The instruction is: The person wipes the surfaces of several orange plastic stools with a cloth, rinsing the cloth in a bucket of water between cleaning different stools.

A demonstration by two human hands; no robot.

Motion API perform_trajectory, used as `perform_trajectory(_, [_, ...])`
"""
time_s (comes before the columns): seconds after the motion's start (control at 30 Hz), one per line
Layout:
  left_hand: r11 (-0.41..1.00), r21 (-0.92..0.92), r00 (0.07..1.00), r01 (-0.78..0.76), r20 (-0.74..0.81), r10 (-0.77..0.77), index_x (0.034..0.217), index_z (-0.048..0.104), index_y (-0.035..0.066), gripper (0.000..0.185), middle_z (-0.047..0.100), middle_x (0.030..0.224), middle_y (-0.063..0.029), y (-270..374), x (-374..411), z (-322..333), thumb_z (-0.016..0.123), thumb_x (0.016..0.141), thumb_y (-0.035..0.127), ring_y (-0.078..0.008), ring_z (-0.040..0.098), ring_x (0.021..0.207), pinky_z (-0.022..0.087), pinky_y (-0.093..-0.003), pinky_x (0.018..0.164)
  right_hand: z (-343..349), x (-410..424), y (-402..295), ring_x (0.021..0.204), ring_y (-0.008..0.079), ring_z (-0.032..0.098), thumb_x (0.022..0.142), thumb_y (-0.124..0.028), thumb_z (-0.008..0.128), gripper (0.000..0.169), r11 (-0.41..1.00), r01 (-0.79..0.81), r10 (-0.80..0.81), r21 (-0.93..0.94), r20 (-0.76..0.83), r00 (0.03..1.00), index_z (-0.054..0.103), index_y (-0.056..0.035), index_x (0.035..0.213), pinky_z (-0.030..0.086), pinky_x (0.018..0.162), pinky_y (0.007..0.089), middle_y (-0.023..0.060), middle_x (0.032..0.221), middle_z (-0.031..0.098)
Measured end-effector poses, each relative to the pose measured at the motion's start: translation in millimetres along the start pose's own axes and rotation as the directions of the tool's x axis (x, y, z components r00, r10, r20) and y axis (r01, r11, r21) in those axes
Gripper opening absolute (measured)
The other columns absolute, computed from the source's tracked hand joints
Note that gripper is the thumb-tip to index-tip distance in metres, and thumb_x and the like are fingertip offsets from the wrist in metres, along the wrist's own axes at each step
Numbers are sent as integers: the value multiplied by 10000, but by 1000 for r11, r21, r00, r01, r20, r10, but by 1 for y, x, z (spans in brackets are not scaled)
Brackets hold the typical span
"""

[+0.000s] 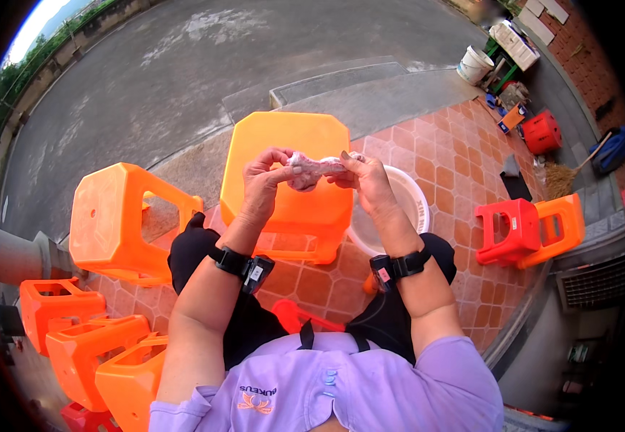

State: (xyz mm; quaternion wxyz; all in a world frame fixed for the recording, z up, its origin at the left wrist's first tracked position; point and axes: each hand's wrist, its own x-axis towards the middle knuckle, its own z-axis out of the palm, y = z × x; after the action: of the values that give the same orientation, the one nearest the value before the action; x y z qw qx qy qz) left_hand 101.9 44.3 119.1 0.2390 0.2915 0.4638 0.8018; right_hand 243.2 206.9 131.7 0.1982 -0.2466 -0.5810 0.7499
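A small bunched piece of whitish cloth with pink-red markings (308, 171) is stretched between my two hands, above the front part of a tall orange plastic stool (288, 134). My left hand (265, 181) pinches the cloth's left end between thumb and fingers. At the other end, my right hand (369, 181) grips it, with the thumb on top. Below my right forearm a round white plastic basin (420, 202) stands on the tiles, partly hidden by that arm. What the basin holds is not plain; its inside looks greyish.
To the left stands another orange stool (99, 216), with several lower ones (77, 362) nearer me. A red stool (512, 229), a straw broom (560, 178), a red container (542, 132) and a white bucket (474, 66) stand right. A concrete step (345, 81) lies ahead.
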Motion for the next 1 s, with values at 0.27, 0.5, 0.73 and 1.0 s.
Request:
perform_trajectory(0.27, [996, -18, 996, 90, -15, -90, 858, 633, 45, 125, 699, 878, -70, 4, 8, -16, 728, 793, -2, -148, 656, 837, 519, -293, 809, 0, 16, -2, 660, 125, 641, 890, -141, 687, 133, 987, 67, -70, -145, -18, 997, 641, -36, 957, 496, 611, 219, 62, 814, 680])
perform_trajectory(0.5, [984, -63, 982, 165, 101, -158, 972, 627, 15, 201, 692, 905, -84, 2, 10, -15, 726, 797, -4, -156, 664, 846, 537, -289, 804, 4, 25, 4, 752, 108, 640, 798, 10, 659, 385, 980, 181, -187, -83, -79, 979, 632, -11, 1181, 549, 599, 250, 39, 889, 654])
perform_trajectory(0.73, [753, 623, 945, -212, 327, -5, 1143, 643, 75, 435, 630, 1149, -35, 0, 2, -1, 759, 728, 24, -141, 600, 1015, 486, -254, 800, -8, 21, -7, 845, 110, 634, 750, 88, 568, 507, 978, 162, -125, -128, 260, 958, 648, -56, 1229, 535, 767, 230, 36, 939, 667])
perform_trajectory(1.0, [915, 399, 998, -58, 44, 44, 933, 683, 33, 159, 651, 844, -5, -16, 6, -18, 715, 780, 1, -79, 585, 745, 473, -228, 623, -19, 23, 1, 737, 161, 663, 785, -59, 689, 178, 500, 423, -474, -756, 170, 864, 701, -53, 963, 501, 651, 295, 107, 835, 700])
